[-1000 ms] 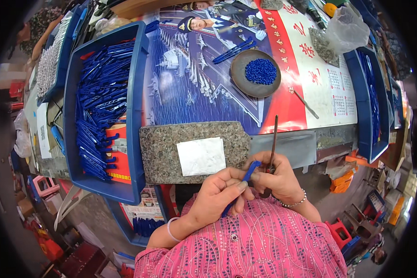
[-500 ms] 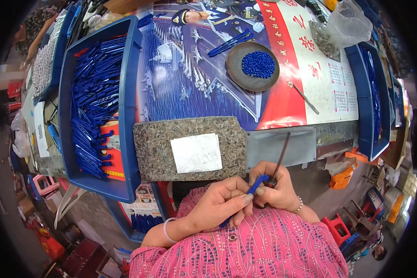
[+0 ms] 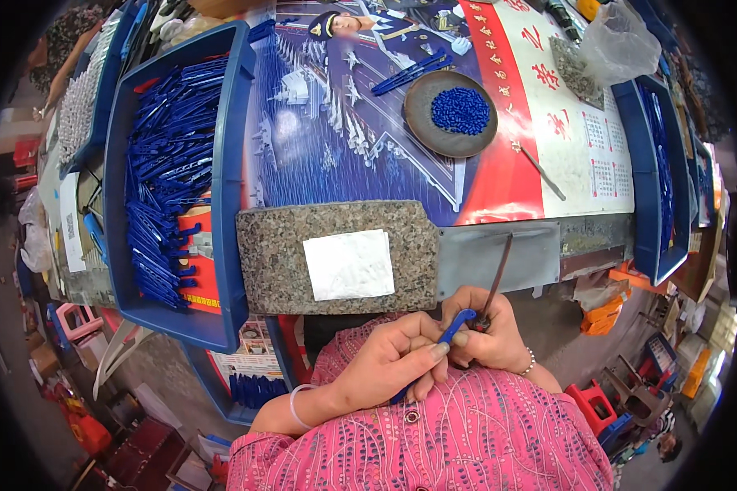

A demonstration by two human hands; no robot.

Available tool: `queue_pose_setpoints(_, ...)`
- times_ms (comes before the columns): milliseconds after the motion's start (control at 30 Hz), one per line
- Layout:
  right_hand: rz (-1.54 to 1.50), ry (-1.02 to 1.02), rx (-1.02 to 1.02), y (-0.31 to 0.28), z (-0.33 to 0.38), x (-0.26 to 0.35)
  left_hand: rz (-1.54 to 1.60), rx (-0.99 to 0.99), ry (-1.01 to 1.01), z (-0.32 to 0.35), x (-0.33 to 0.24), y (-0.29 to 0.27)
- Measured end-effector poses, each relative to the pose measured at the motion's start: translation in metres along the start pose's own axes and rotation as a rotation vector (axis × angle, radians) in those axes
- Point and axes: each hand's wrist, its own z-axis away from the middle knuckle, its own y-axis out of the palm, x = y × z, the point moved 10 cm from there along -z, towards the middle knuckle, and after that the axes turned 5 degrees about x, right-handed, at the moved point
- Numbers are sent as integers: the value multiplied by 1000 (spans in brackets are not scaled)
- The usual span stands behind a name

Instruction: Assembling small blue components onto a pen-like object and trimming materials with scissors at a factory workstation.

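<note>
Now, hands: we see the left hand [image 3: 385,360] pinching a blue pen part [image 3: 453,326] between thumb and fingers; the right hand [image 3: 487,331] is closed around a thin dark rod [image 3: 495,282], fingers pressed together on its low end.
Where the part is: it sits between the two hands, close to the body, just below the edge of the table [image 3: 499,254], over the pink shirt [image 3: 467,434].
Rod: it points up and away, tilted a bit to the right; its low tip meets the blue part, but we cannot tell if it is inside.
What could go wrong: we think the rod could slip off the small part and poke a finger, since the hands are so close; the part could drop into the lap if the pinch gets loose; a hard push could bend the rod.
Things around: a grey stone slab [image 3: 336,254] with a white paper [image 3: 350,264] lies just ahead; a blue tray of pen parts [image 3: 176,176] is on the left; a round dish of blue bits [image 3: 450,113] is farther off.
What changed: half a second ago the rod leaned much the same; the hands are still together in the same spot; the stone slab now looks a little nearer the right, so the head turned a bit.
</note>
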Motion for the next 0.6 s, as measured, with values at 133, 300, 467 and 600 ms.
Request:
queue_pose_setpoints(133,13,90,-106,-7,-3,-8,-43,-74,15,1,3,-10)
queue_pose_setpoints(300,-81,15,-90,-6,-8,2,-247,-167,53,4,-9,-10)
queue_pose_setpoints(467,-166,-92,-130,-9,-8,13,-258,-213,73,8,-11,-13)
queue_pose_setpoints(600,-108,-82,-120,-8,-8,13,-258,-216,91,9,-11,-14)
